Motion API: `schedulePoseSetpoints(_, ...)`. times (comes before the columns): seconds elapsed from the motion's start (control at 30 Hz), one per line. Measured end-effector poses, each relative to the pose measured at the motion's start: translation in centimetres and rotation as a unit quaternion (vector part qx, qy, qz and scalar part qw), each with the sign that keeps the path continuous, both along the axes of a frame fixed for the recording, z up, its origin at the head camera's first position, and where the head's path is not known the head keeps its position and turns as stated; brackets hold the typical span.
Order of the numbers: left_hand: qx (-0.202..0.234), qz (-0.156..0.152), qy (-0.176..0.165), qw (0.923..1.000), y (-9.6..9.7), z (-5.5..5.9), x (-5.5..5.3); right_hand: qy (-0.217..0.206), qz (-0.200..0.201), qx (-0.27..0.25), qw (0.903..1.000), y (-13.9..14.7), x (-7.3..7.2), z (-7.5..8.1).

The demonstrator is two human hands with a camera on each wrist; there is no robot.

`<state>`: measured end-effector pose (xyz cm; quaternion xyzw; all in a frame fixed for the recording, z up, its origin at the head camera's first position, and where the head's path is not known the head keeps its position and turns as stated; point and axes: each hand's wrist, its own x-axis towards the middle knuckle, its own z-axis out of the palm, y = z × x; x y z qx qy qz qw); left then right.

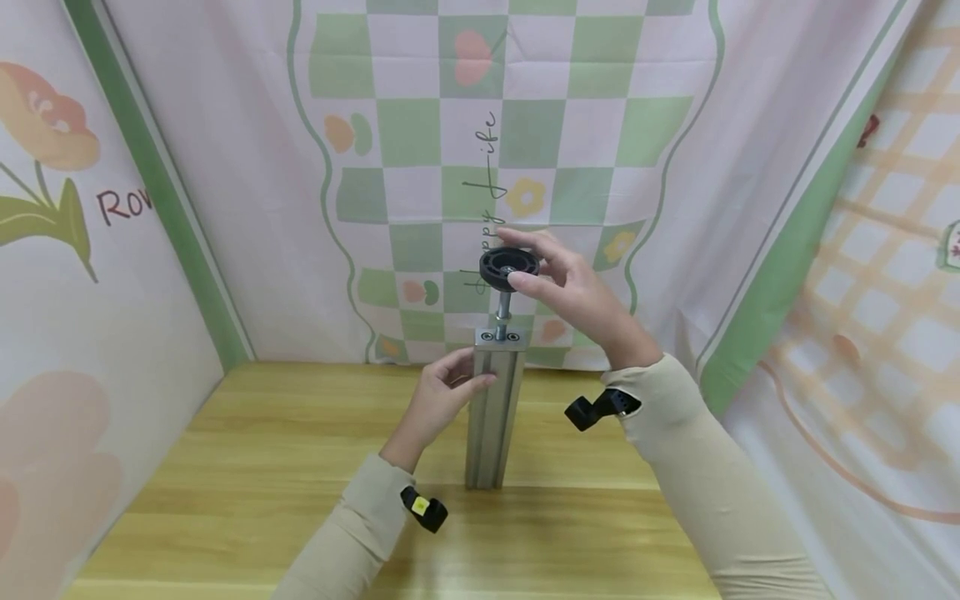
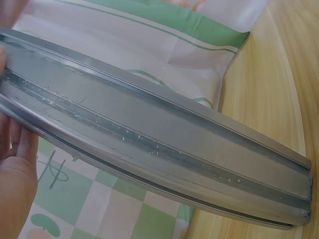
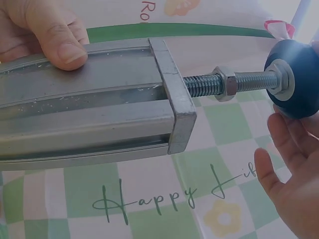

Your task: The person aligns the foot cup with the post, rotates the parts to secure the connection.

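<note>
An aluminium profile stands upright on the wooden table. My left hand grips its upper part from the left, thumb on the near face. A metal end plate caps the top. From this plate rises a threaded rod carrying a hex nut, with a gap between nut and plate. A round black levelling foot tops the rod, its broad side facing up. My right hand holds the foot by its edge, between thumb and fingers. Small pale shavings lie in the profile's groove.
The wood-grain table extends around the profile's base. A patterned curtain hangs close behind it, with more printed cloth at both sides. Black wrist straps sit on both sleeves.
</note>
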<state>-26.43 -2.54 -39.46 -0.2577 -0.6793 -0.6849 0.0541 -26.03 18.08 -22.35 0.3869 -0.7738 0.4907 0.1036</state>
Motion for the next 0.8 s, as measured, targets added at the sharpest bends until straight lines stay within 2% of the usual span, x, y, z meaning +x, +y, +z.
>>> schedulePoseSetpoints(0.2, -0.005, 0.004, 0.001, 1.0, -0.04, 0.02, 0.09, 0.041, -0.084, 0.034, 0.995, -0.32, -0.03, -0.02)
schedulePoseSetpoints(0.4, -0.003, 0.003, 0.004, 1.0, -0.09, 0.11, 0.24, 0.043, -0.116, 0.038, 0.9915, -0.89, 0.19, 0.02)
schedulePoseSetpoints(0.6, -0.001, 0.001, 0.0, 1.0, -0.06, 0.14, 0.22, 0.06, -0.087, 0.043, 0.9935, -0.84, 0.23, 0.0)
schedulePoseSetpoints(0.8, -0.002, 0.002, -0.002, 1.0, -0.08, 0.07, 0.2, 0.01, -0.017, 0.021, 0.9996, -0.52, -0.06, -0.15)
